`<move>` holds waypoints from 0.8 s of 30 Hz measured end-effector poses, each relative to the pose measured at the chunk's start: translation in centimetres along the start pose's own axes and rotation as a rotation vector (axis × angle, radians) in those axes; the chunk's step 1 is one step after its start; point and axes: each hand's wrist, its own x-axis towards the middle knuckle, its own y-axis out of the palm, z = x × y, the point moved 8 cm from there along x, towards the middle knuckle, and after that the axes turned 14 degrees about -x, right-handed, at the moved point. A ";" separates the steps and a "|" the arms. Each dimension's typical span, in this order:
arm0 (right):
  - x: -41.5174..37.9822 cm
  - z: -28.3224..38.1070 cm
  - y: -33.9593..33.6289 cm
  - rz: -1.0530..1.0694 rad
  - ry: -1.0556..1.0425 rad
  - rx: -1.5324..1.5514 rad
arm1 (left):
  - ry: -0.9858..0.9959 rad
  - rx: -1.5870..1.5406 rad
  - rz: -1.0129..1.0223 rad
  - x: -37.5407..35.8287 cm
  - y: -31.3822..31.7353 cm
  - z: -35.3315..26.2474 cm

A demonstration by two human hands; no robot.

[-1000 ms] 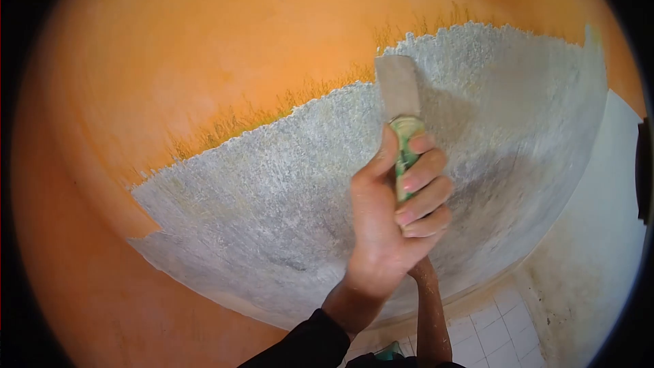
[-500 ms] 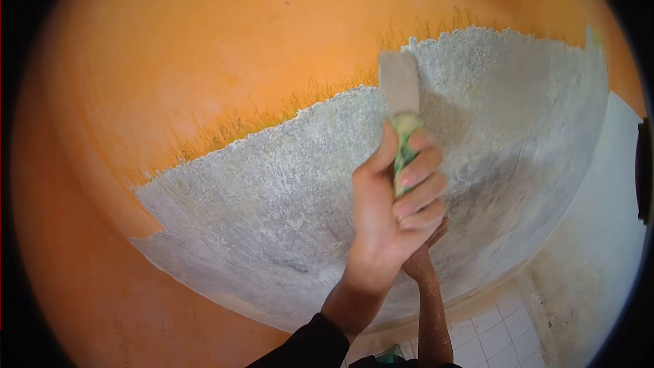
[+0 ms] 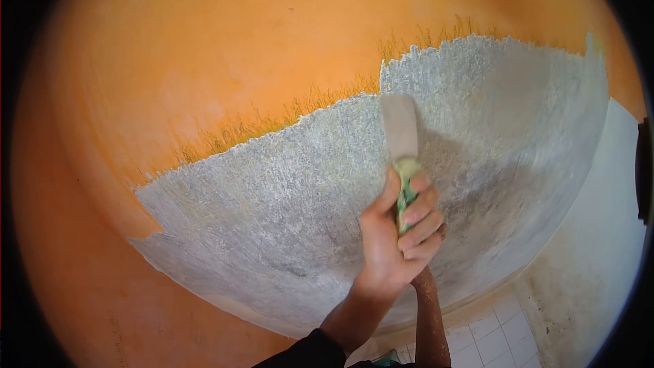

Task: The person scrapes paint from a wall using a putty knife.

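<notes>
Most of the right hand (image 3: pixel 424 278) hides behind the left hand (image 3: pixel 402 240) — you can't see what its fingers hold. The putty knife (image 3: pixel 400 126) has part of its handle (image 3: pixel 407 196) covered by the left hand. The bottom edge cuts off the black left sleeve (image 3: pixel 306 352), the white tiles (image 3: pixel 487 342) and a green thing (image 3: pixel 387 359) — too little shows to name it. A speck (image 3: pixel 291 9) up high is too tiny to tell.

No legible txt, nos. or logos. Scraper (image 3: pixel 401 129) handle: green pattern, nothing readable. Faint marks (image 3: pixel 114 332), lower-L orange wall (image 3: pixel 88 252): can't tell if writing.
</notes>
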 end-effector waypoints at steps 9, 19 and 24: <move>0.3 -0.5 0.2 0.092 0.039 0.092 | -0.059 -0.065 0.071 0.5 1.0 0.4; 0.1 -0.2 -0.6 -0.009 -0.041 0.070 | -0.039 -0.132 0.149 1.2 2.5 0.2; 0.3 -0.7 -0.4 0.036 -0.051 0.127 | -0.035 -0.165 0.115 -0.4 1.9 0.4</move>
